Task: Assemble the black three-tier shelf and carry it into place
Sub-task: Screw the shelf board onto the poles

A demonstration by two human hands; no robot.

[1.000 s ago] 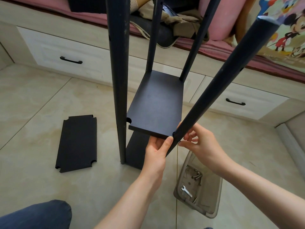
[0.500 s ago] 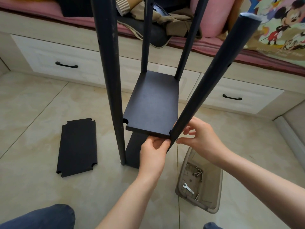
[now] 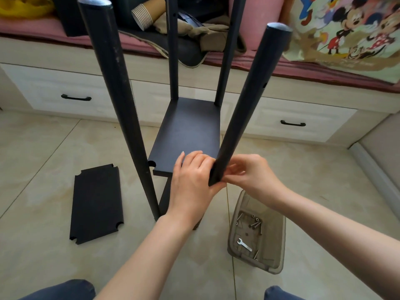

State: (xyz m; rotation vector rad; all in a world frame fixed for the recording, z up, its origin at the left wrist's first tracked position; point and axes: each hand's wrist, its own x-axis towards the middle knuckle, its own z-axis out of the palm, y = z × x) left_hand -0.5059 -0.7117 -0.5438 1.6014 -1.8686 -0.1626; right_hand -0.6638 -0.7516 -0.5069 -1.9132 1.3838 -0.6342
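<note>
A beige tiled floor (image 3: 43, 148) with thin grout lines carries the work. A half-built black shelf (image 3: 188, 131) stands upright on it at centre, its near-left pole foot meeting the tiles. 1 loose black shelf panel (image 3: 97, 204) lies flat to the left, apart from the frame. To the right sits a clear plastic tray (image 3: 279, 241) holding 1 small wrench (image 3: 244, 245) and several bolts (image 3: 254, 223). A drawer bench (image 3: 303, 113) borders the far edge.
</note>
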